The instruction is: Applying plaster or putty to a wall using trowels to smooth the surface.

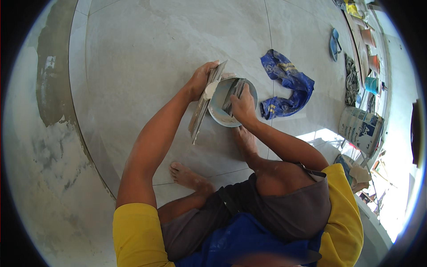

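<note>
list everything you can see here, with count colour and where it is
bowl: one, pale blue-grey, on the tiled floor ahead of the feet
flat trowel: one, grey with a lump of pale paste, held at the bowl's left rim
small trowel: one, grey, held inside the bowl
rag: one, blue with yellow marks, crumpled on the floor right of the bowl
sandal: one, blue, upper right floor
sack: one, white and blue, right edge
floor tiles: large, pale grey
bare cement strip: grey, left edge
left hand: grips the flat trowel
right hand: grips the small trowel
bare feet: two, on the tiles
</note>
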Motion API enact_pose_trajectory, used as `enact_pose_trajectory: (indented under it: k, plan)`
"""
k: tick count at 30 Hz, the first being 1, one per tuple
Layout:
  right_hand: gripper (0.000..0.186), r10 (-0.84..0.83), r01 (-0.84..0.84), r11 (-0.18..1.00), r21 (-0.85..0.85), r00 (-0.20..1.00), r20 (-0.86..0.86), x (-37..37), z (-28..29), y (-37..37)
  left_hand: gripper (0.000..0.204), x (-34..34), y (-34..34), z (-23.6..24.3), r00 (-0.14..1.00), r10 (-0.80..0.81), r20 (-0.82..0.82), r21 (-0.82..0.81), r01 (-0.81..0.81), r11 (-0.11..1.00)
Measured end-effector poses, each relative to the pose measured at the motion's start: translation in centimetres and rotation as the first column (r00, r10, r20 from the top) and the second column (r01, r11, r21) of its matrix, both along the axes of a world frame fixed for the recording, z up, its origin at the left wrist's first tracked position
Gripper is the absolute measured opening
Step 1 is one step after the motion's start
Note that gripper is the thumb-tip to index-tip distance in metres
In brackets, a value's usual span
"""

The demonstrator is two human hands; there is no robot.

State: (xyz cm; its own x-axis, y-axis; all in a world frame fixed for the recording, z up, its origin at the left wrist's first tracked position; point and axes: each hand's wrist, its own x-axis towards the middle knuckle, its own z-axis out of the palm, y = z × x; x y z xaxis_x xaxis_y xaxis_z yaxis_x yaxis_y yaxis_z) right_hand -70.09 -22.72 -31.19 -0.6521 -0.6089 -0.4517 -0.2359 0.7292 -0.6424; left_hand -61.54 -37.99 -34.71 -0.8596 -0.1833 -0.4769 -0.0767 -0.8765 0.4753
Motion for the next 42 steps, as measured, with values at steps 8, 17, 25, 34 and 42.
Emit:
enact_pose_trajectory:
  k: [8, 17, 25, 34, 42]
  plan:
    - [0.036, 0.339, -0.332, 0.939, 0.086, 0.938, -0.078, 0.6, 0.8, -1.4, 0.044, 1.5, 0.3, -5.6, 0.919, 0.216, -0.329, 0.353, -0.092, 0.931]
    - [0.042, 0.939, -0.935, 0.344, 0.084, 0.341, -0.056, -1.2, 1.9, -2.3, 0.030, 1.6, 1.5, -5.7, 0.901, 0.301, -0.312, 0.322, -0.198, 0.926]
    - [0.017, 0.981, -0.964, -0.191, 0.185, -0.193, 0.007, -1.6, 2.0, -3.0, 0.032, 2.0, 1.7, -6.1, 0.913, 0.303, -0.272, 0.452, -0.157, 0.878]
    - [0.010, 0.836, -0.780, -0.414, 0.470, -0.530, -0.142, -1.9, 3.9, -3.1, 0.053, 4.1, 0.9, -4.1, 0.902, 0.123, -0.415, 0.258, -0.013, 0.966]
    - [0.031, 0.889, -0.911, 0.410, -0.048, 0.411, -0.203, -8.8, 10.4, -3.8, 0.063, 9.2, 0.0, 5.0, 0.895, 0.392, 0.215, 0.094, -0.419, 0.903]
